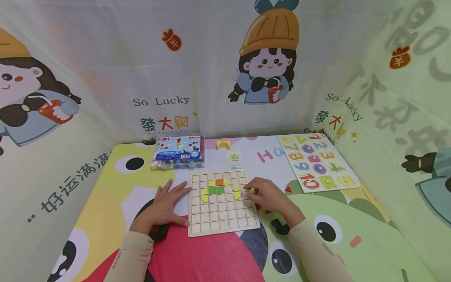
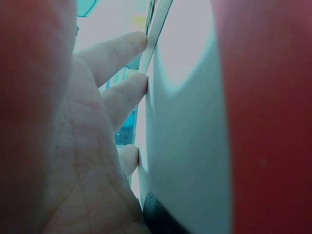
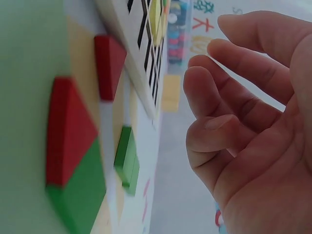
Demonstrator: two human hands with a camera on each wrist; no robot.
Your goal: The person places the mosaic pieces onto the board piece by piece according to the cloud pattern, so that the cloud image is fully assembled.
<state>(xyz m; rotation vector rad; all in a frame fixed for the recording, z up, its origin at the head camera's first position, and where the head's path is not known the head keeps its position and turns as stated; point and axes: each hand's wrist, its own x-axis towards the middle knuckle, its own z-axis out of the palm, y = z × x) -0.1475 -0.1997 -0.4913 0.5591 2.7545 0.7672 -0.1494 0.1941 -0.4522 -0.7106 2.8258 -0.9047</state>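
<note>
A wooden grid board [image 1: 222, 219] lies in the middle of the mat. In its upper rows sit an orange square [image 1: 219, 182], two green squares [image 1: 216, 190] and several yellow curved pieces [image 1: 204, 194]. My left hand [image 1: 169, 201] lies flat on the mat, its straight fingers [image 2: 122, 53] touching the board's left edge. My right hand [image 1: 262, 192] hovers at the board's right edge beside a yellow piece [image 1: 237, 192]; its fingers [image 3: 219, 97] are loosely curled and hold nothing. Under that hand lie loose red pieces [image 3: 68, 131] and a green piece [image 3: 126, 158].
Behind the board stand a clear box of coloured beads [image 1: 179, 152], a yellow arch block [image 1: 223, 144] and a small pattern card [image 1: 234, 158]. A number puzzle board [image 1: 317, 162] lies at the back right. Printed cartoon curtains close in the table on three sides.
</note>
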